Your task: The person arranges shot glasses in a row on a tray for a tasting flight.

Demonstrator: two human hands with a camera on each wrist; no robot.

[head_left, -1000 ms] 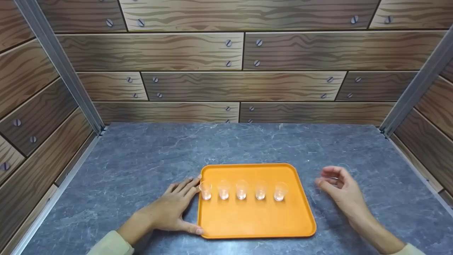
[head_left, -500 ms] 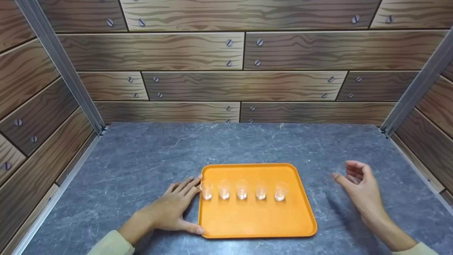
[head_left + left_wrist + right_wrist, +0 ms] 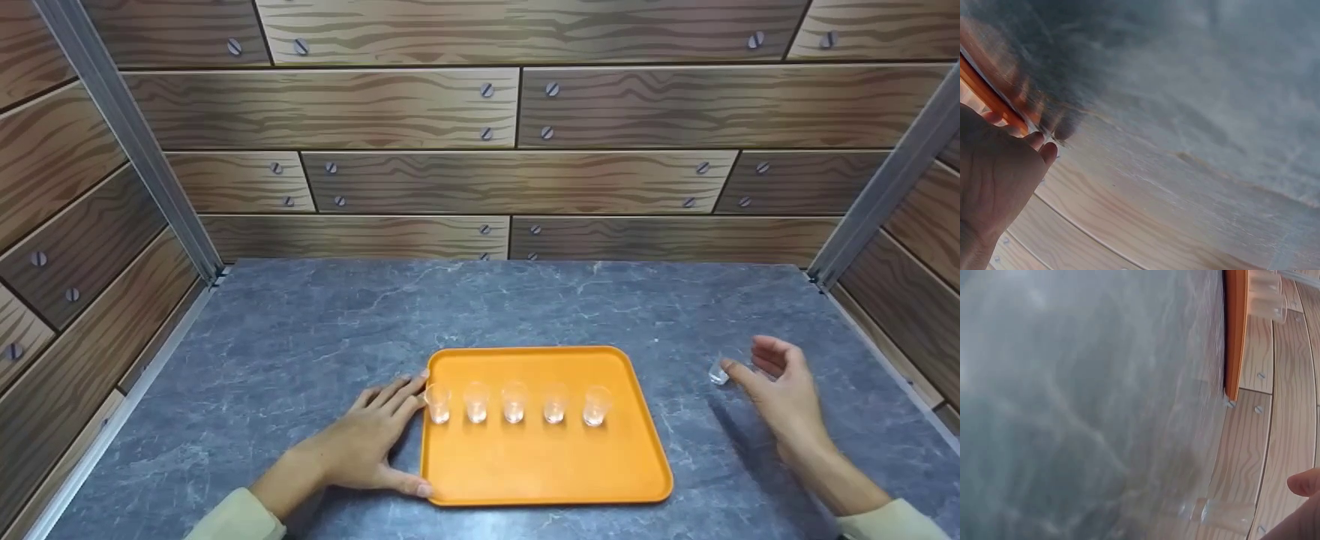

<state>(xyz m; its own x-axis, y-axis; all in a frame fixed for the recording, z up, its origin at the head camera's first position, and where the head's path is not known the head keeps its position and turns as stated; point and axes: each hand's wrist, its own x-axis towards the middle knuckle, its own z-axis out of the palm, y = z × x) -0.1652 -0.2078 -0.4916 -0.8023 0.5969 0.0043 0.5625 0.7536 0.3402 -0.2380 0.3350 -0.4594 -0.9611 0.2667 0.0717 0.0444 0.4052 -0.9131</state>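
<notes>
An orange tray (image 3: 547,472) lies flat on the table, with several small clear glasses (image 3: 514,405) standing in a row across it. My left hand (image 3: 367,446) rests at the tray's left edge, fingers spread along it and thumb at the near left corner. Right of the tray, one more clear glass (image 3: 718,373) stands on the table. My right hand (image 3: 787,397) is beside that glass, fingers loosely bent, its thumb overlapping the glass in the head view. From the right wrist, the glass (image 3: 1224,514) appears upright and apart from the visible fingertip.
The grey marbled table (image 3: 360,307) extends behind and to both sides of the tray. Wood-patterned walls (image 3: 510,180) enclose it at the back and sides, with metal posts (image 3: 142,150) at the corners.
My right hand has moved right, away from the tray, and let go of the glass, which now stands on the table. The left hand and tray stay where they were.
</notes>
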